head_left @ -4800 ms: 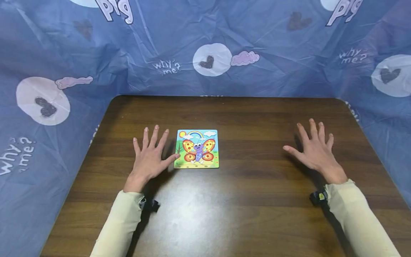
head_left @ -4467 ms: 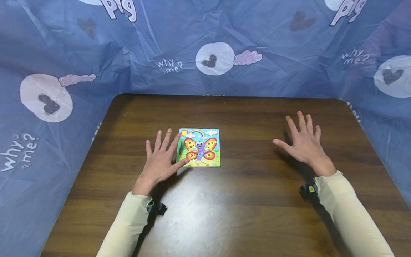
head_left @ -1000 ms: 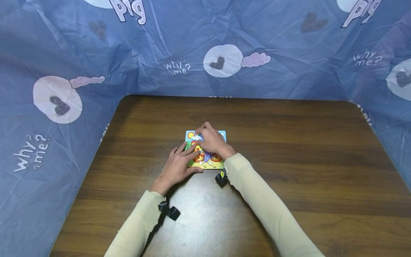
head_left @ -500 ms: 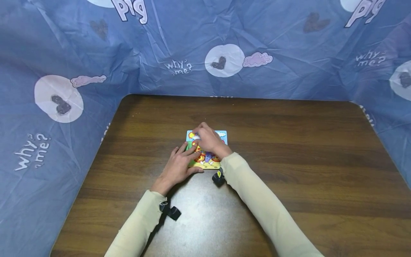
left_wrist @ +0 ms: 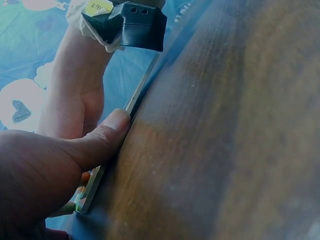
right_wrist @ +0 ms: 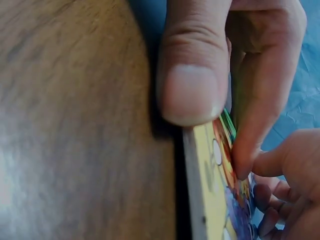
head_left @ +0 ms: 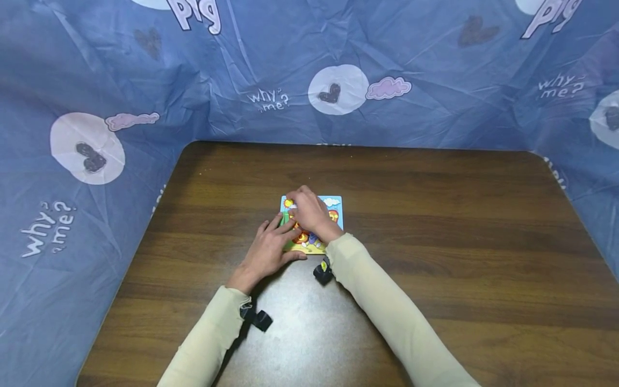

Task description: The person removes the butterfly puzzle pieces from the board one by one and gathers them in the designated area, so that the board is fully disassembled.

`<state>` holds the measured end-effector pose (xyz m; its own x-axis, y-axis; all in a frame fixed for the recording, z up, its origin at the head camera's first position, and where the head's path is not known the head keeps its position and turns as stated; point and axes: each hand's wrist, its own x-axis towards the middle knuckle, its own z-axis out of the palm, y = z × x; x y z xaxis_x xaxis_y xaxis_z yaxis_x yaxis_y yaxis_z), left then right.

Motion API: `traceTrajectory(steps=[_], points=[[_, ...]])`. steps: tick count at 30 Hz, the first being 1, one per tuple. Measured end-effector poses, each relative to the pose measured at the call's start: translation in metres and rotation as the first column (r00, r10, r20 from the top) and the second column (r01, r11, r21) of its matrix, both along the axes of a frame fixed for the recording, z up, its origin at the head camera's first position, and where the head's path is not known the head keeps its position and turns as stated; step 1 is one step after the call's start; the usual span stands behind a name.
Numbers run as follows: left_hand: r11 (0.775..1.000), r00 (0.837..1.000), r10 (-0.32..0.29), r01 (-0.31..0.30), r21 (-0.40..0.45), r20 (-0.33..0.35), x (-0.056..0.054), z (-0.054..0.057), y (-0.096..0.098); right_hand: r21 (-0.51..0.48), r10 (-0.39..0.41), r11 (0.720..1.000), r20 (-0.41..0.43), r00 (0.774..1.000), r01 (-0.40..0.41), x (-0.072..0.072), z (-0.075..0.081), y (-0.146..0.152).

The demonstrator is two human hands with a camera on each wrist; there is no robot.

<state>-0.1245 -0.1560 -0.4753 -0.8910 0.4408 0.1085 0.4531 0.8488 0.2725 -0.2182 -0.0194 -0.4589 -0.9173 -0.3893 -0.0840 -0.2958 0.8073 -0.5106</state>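
A square butterfly jigsaw puzzle (head_left: 309, 249) lies flat on the table, its middle and upper left covered by hands. My left hand (head_left: 265, 253) rests at its left side, fingers mostly straight, index and middle fingers reaching onto the picture. In the left wrist view, the left thumb (left_wrist: 107, 135) lies along the puzzle's near edge (left_wrist: 92, 187). My right hand (head_left: 311, 212) bends over the upper left of the picture, thumb and index finger around the left wing. In the right wrist view, its curled fingers (right_wrist: 265, 195) touch the picture; I cannot tell whether they pinch a piece.
The brown wooden table (head_left: 435, 231) extends widely around the puzzle. A blue printed cloth (head_left: 271, 48) hangs behind it and at both sides. Black wrist cameras hang below the left sleeve (head_left: 208, 333) and the right sleeve (head_left: 387, 301). The forearms come close together at the puzzle.
Both hands have come from spread positions beside the puzzle onto it, the right crossing from far right. Over the last second the right hand shifts slightly left; the left stays nearly still.
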Motion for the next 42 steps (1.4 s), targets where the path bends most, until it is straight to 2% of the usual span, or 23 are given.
traceTrajectory(steps=[9,18,30,42], points=[[1.0,1.0,-0.007,0.007,0.016,0.007,-0.0009,-0.0011,-0.0006,-0.014,-0.022,1.0,0.055,0.998,0.023,-0.0021,0.0018,-0.0018],[1.0,1.0,0.0,0.0,0.016,0.019,0.0005,0.0001,-0.0024,-0.01,-0.004,1.0,0.097,0.995,0.005,-0.0029,0.0021,-0.0032],[1.0,0.999,0.003,-0.004,0.014,0.034,-0.0005,0.0026,-0.0001,-0.011,-0.004,1.0,0.061,0.998,0.004,-0.0025,0.003,-0.0014],[1.0,1.0,0.0,0.0,0.015,0.029,-0.0006,0.0015,-0.0011,-0.03,0.028,0.999,0.104,0.994,-0.025,-0.0052,0.0054,-0.0007]])
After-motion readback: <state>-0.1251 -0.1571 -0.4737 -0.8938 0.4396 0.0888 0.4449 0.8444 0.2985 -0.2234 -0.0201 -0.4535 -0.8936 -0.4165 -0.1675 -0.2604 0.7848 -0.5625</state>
